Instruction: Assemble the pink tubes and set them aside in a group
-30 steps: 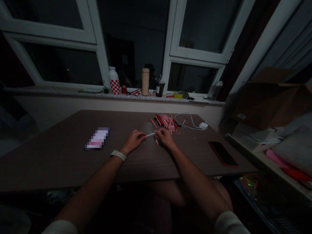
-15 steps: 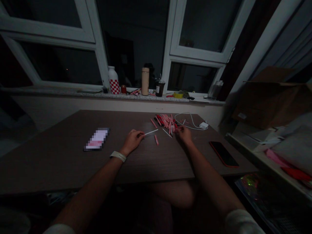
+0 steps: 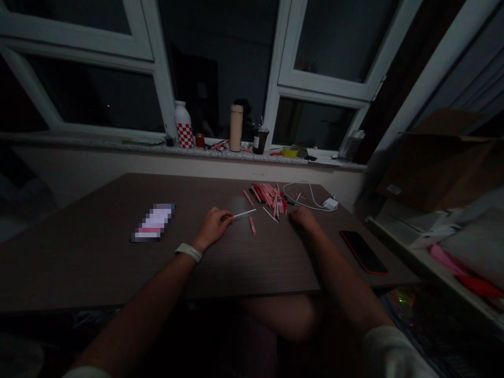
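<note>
My left hand pinches white stick by one end over table; right hand beside pink pile, can't tell its grip; one-end hold might let stick swivel or drop

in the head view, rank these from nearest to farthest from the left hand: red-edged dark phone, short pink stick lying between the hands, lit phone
Measured from the left hand:
1. Short pink stick, just right of its fingertips.
2. Lit phone, off to its left.
3. Red-edged dark phone, far right, beyond the right forearm.
</note>
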Demonstrator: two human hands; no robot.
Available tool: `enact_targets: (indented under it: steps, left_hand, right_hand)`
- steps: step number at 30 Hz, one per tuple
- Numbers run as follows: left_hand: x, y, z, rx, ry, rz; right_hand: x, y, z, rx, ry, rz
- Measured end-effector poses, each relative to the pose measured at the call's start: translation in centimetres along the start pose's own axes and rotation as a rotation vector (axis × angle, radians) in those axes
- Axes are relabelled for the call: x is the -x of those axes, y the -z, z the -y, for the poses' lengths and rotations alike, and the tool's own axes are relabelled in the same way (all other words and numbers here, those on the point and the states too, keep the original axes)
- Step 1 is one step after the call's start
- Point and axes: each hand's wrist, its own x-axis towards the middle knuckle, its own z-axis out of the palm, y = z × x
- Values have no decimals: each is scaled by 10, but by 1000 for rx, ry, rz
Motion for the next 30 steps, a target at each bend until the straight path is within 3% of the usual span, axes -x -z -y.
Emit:
enact_targets:
  steps: [9,24,30]
  left_hand:
    - [0,0,-2,3,31,-10]
    - [3,10,10,-116,104,-118]
    - [3,13,16,-240,119,-103]
  right_hand:
    - [-12,4,6,-82,59,-100]
    - [-41,-7,16,-9,-19,56]
    - [-29,-4,11,-17,-20,-11]
